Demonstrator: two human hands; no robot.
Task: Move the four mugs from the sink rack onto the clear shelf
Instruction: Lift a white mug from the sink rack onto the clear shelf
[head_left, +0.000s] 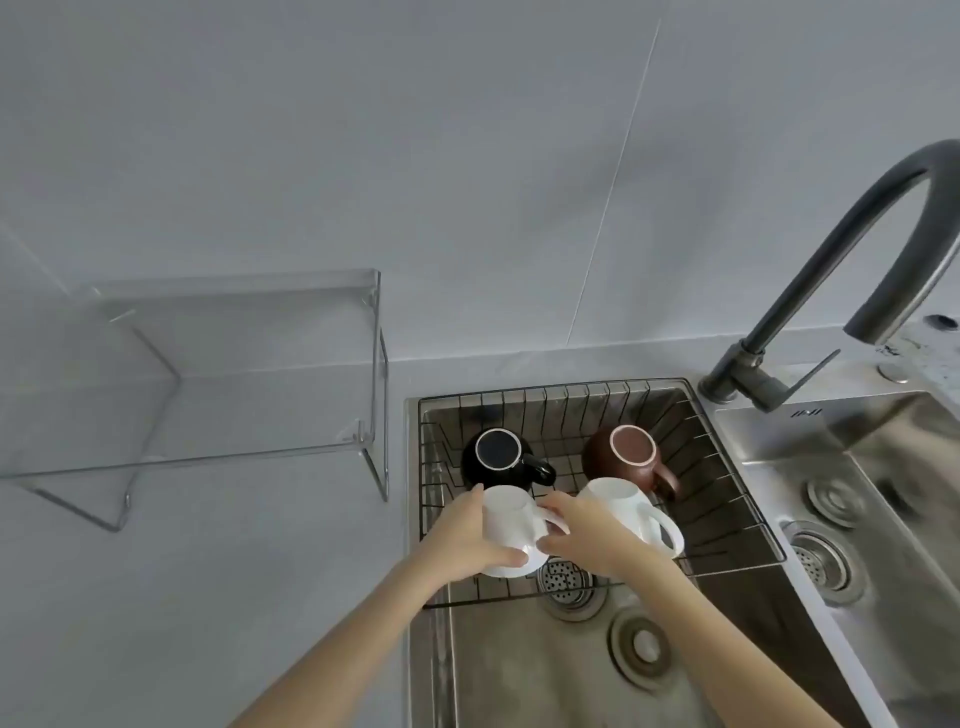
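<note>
The pale surface (208, 597) carries the empty clear shelf (234, 332) on the left and the steel sink (571, 675) on the right, where the wire sink rack (727, 530) has all four mugs upside down: black mug (496, 457), brown mug (623, 454), right white mug (623, 506) and near white mug (511, 525). Left hand (462, 540) and right hand (582, 535) both have fingers clasped round that near white mug, right one by the handle. It's glazed ceramic, so probably slick, a bit hefty and chippable, I'd hold the body; the tap (831, 260) sits well off right, the rack's rim looks like the only snag
</note>
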